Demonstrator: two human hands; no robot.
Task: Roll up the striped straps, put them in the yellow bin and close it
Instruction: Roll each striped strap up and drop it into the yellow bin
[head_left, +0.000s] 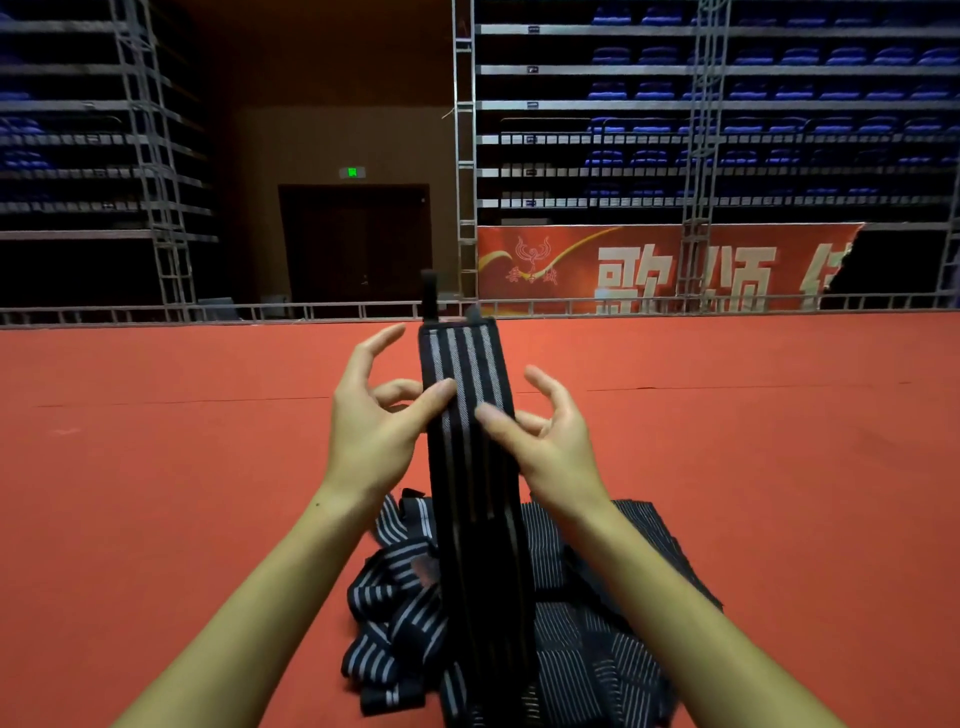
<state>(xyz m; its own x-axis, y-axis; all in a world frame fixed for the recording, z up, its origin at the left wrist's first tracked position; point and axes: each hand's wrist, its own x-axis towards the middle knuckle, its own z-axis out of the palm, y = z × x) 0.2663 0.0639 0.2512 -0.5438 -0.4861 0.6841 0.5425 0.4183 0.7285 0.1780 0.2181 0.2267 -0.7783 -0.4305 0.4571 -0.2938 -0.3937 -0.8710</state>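
Note:
A black strap with grey stripes (464, 358) stands upright in front of me, stretched from the pile up to a thin black tab at its top. My left hand (371, 415) pinches its left edge between thumb and fingers. My right hand (545, 436) pinches its right edge a little lower. Below my wrists lies a loose pile of more striped straps (395, 618) on the red floor. The yellow bin is not in view.
Red carpet (156, 467) spreads all around the pile. A metal truss rail (208, 312) runs along its far edge. Beyond stand scaffold towers, rows of blue seats, a dark doorway and a red banner (649, 265).

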